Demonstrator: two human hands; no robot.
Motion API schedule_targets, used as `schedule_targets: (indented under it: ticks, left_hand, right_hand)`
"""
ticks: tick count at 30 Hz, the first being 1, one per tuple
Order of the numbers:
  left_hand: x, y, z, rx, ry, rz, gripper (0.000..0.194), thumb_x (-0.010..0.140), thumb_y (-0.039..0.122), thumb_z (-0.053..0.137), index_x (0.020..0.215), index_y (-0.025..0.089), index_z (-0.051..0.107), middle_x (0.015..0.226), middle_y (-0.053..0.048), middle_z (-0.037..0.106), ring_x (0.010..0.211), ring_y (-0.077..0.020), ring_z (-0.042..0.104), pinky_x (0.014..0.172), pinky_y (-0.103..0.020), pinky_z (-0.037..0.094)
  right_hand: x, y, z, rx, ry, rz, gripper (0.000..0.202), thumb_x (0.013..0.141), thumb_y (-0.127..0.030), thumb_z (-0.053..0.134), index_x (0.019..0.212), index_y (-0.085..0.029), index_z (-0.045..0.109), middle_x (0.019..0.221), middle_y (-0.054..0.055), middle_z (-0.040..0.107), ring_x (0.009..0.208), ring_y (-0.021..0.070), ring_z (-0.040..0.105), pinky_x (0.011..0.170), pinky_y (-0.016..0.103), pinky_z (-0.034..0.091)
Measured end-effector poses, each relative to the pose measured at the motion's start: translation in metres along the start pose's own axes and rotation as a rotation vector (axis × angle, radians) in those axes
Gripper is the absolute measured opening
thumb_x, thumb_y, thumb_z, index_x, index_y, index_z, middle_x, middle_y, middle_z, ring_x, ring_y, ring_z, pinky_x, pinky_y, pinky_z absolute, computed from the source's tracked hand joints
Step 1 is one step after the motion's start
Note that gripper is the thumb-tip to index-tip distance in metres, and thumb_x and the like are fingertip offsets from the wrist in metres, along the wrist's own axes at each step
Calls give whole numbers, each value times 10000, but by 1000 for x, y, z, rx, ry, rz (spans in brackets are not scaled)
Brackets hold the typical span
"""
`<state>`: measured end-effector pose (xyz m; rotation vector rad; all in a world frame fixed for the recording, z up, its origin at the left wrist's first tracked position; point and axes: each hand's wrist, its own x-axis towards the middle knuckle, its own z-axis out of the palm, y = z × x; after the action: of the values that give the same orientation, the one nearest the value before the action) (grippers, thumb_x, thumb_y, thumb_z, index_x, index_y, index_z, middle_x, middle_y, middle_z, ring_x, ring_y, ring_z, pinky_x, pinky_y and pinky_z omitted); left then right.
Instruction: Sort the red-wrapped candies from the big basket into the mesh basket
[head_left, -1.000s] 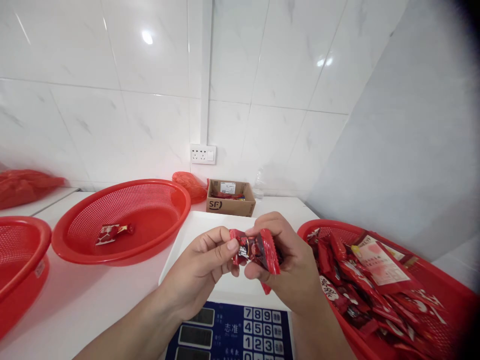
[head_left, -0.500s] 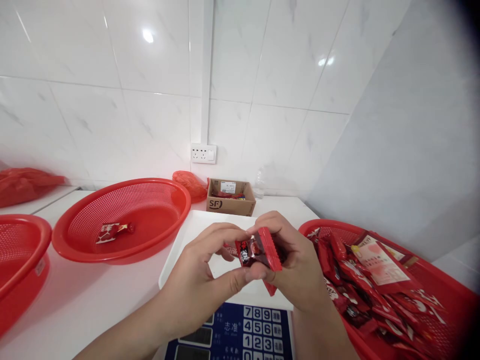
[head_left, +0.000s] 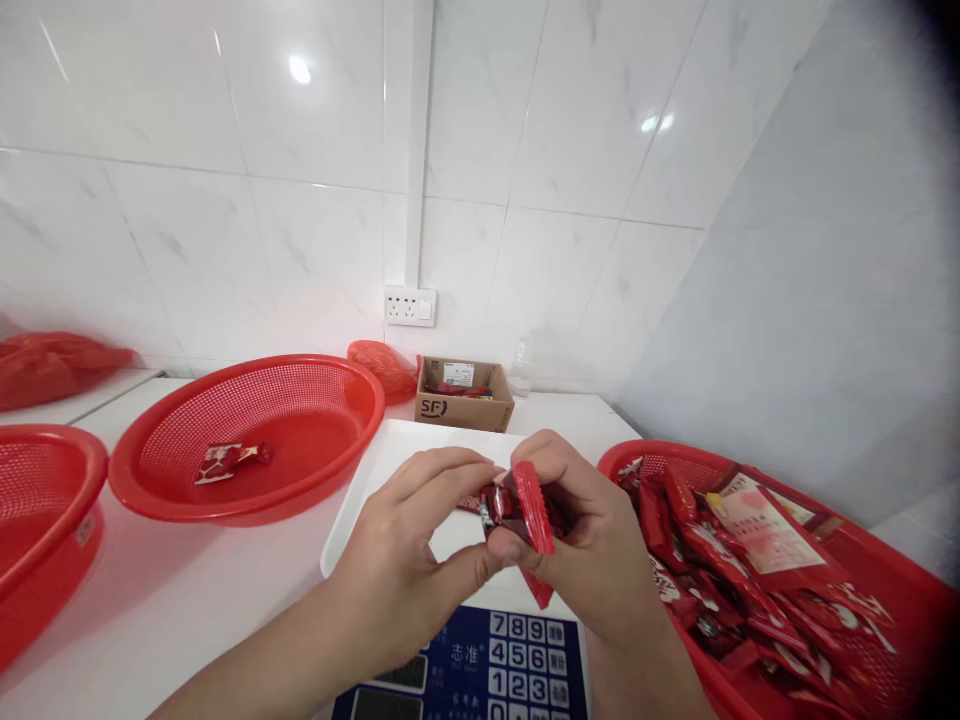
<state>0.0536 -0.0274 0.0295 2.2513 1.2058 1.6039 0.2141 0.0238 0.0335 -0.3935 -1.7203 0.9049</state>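
While your hands meet above the white platter of the scale [head_left: 390, 470], your right hand [head_left: 592, 550] is closed around a small bunch of red candy packets [head_left: 529, 505], and your left hand [head_left: 405, 560] pinches one of them between thumb and fingertips. To your right, just beside that hand, a red basket [head_left: 885, 600] is heaped with more packets. Far left, another red basket [head_left: 315, 400] holds a single packet [head_left: 229, 460]. A cardboard box [head_left: 465, 395] sits by the far wall.
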Motion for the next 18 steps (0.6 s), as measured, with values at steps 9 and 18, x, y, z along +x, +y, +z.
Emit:
schedule_targets:
  ticks: [9, 18]
  left_hand:
    - [0, -5, -2, 1, 43, -21, 227, 875, 102, 640, 1078, 184, 703, 1054, -73, 724, 891, -175, 701, 784, -294, 636]
    - [0, -8, -3, 81, 9, -13, 255, 838, 45, 608, 1045, 170, 690, 1017, -57, 729, 851, -163, 689, 753, -270, 602]
  right_hand:
    - [-1, -5, -3, 4, -64, 192, 394, 662, -444, 925, 977, -340, 712, 834, -33, 654, 675, 134, 568, 589, 232, 480]
    - [-2, 1, -3, -63, -43, 143, 498, 672, -363, 933, 1106, -434, 699, 804, -69, 660, 650, 104, 548, 570, 179, 484]
